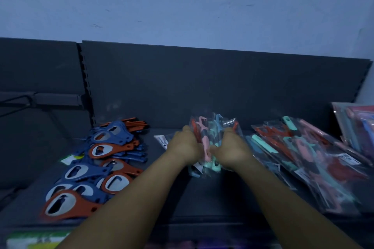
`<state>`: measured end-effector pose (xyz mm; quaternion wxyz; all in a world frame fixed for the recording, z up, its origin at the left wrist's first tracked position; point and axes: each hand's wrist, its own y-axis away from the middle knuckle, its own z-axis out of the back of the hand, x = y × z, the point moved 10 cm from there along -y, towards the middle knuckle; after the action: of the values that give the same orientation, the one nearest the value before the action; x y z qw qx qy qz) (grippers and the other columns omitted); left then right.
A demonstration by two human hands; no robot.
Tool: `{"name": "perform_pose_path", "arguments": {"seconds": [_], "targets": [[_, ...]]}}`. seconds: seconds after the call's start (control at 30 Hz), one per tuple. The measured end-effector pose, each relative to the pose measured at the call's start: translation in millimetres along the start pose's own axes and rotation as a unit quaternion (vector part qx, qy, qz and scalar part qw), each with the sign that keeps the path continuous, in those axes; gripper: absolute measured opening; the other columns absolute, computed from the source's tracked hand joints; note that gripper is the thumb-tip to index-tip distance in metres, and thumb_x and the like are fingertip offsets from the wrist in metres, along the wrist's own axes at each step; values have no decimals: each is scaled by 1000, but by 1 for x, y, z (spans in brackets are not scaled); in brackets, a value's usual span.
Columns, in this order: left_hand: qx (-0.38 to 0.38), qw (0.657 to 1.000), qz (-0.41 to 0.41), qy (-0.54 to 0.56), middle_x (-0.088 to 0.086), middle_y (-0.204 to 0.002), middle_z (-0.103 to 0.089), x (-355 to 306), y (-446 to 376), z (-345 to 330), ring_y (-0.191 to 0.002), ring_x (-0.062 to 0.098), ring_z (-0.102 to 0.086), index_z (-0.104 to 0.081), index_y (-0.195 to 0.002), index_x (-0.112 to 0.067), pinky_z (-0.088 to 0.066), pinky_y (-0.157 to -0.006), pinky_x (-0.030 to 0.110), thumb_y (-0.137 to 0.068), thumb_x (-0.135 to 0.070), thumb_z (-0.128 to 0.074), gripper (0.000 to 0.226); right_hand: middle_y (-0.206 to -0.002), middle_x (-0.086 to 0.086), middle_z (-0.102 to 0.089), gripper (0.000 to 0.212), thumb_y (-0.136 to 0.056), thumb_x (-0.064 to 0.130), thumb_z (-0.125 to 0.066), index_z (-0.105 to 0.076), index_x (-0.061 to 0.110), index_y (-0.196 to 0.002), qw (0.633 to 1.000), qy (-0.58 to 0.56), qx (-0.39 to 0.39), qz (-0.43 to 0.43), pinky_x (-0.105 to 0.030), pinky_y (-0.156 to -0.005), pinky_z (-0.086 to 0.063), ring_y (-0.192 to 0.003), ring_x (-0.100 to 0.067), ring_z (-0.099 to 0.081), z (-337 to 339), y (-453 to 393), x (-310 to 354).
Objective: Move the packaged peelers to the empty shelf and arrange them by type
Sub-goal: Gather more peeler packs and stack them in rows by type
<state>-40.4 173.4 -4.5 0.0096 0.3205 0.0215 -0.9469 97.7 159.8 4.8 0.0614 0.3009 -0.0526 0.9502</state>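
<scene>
Both hands close on one bundle of packaged peelers at the middle of the dark shelf: the left hand curls round its left edge, the right hand round its right, each grip pinching crinkly clear plastic over red, pink and teal handles. More glossy peeler packs fan out flat to the right. On the left lies a heap of flat blue and orange bottle openers with oval metal centres.
</scene>
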Motion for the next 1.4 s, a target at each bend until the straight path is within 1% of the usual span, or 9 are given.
{"name": "perform_pose_path", "arguments": {"seconds": [0.07,0.13,0.27,0.47,0.63,0.8,1.07,1.17,1.4], "targets": [[-10,997,-8,79,12,-121,-57,-3,1,2,-107,28,-58,-41,-124,-11,-44,-77,30,-90,-33,-58,43,-94,-5,-59,48,-86,26,-64,-45,5,-125,1000,-19,6,-4,-25,-51,-42,-65,-12,-53,0,2,2],[-15,990,2,142,10,-115,-60,-3,2,1,-98,26,-62,-41,-122,-12,-49,-74,31,-88,-30,-62,44,-93,-9,-67,37,-84,28,-67,-58,4,-111,1000,-23,17,-2,-30,-61,-54,-73,-18,-63,-2,2,4],[-10,974,46,220,4,-87,-55,5,4,-1,-77,20,-58,-42,-113,-7,-50,-62,28,-81,-15,-71,44,-85,-10,-65,26,-83,24,-66,-62,2,-97,996,-77,23,-23,-33,-68,-53,-78,-24,-64,-5,3,1],[9,961,75,266,17,-84,-68,9,9,-2,-82,34,-69,-60,-81,-5,-60,-73,44,-70,-1,-72,16,-93,-9,-70,24,-74,10,-69,-65,11,-97,986,-160,23,-40,-42,-80,-59,-84,-25,-68,-18,3,0],[18,933,50,356,19,-91,-70,9,11,0,-80,36,-70,-63,-92,-6,-59,-68,53,-57,11,-66,39,-90,-4,-65,33,-78,-6,-61,-54,18,-98,969,-245,9,-21,-36,-74,-56,-82,-23,-65,-15,7,2],[-10,907,16,422,12,-89,-68,1,21,19,-77,35,-70,-53,-88,-19,-58,-61,55,-69,18,-63,42,-91,-1,-68,34,-83,-4,-61,-52,25,-98,944,-329,-25,33,-36,-72,-60,-83,-21,-69,-3,16,21],[-5,881,-74,467,4,-87,-71,-33,56,45,-78,26,-71,-61,-103,-17,-61,-71,45,-74,9,-69,39,-98,6,-70,43,-84,-1,-56,-54,32,-112,930,-333,-126,89,-39,-76,-59,-87,-17,-69,36,48,34],[17,870,-111,481,3,-83,-72,-52,74,47,-74,25,-72,-64,-101,-19,-61,-67,42,-76,10,-66,38,-98,8,-70,44,-83,-3,-54,-53,31,-110,920,-338,-170,98,-30,-68,-58,-85,-15,-70,60,72,31],[129,850,-190,474,5,-86,-75,-114,128,7,-77,27,-73,-65,-106,-20,-60,-68,48,-78,10,-66,41,-96,11,-69,46,-85,-4,-52,-52,36,-107,906,-321,-274,35,-32,-70,-60,-83,-12,-69,111,151,-24]]}}
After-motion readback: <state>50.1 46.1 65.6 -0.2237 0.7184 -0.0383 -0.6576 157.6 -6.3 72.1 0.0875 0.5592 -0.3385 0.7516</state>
